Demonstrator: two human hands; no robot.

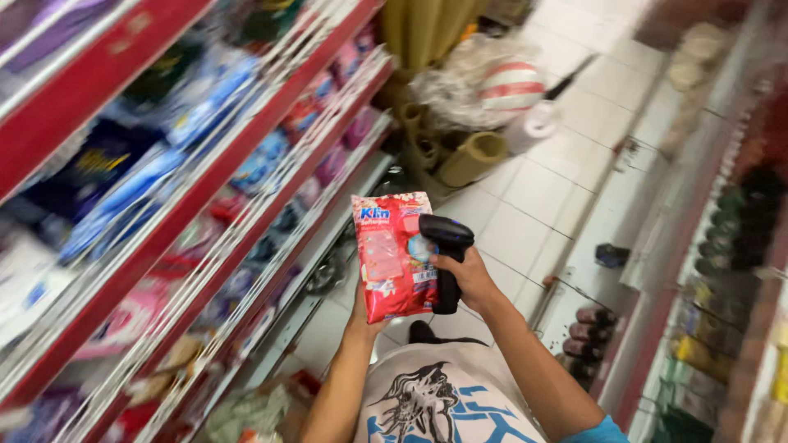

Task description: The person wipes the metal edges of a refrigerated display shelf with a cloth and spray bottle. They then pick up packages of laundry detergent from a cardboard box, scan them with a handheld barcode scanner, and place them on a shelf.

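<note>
My left hand holds a red and pink plastic pouch upright from behind, in the middle of the view; only the fingers at the pouch's lower edge show. My right hand grips a black hand-held scanner by its handle. The scanner's head sits right against the pouch's right side, over a small white label patch. Both arms reach out over my white printed shirt.
Red-edged shelves packed with blurred packets run along the left. Rolled mats and a striped ball in plastic stand at the aisle's far end. Shelves of bottles line the right. White tiled floor lies between.
</note>
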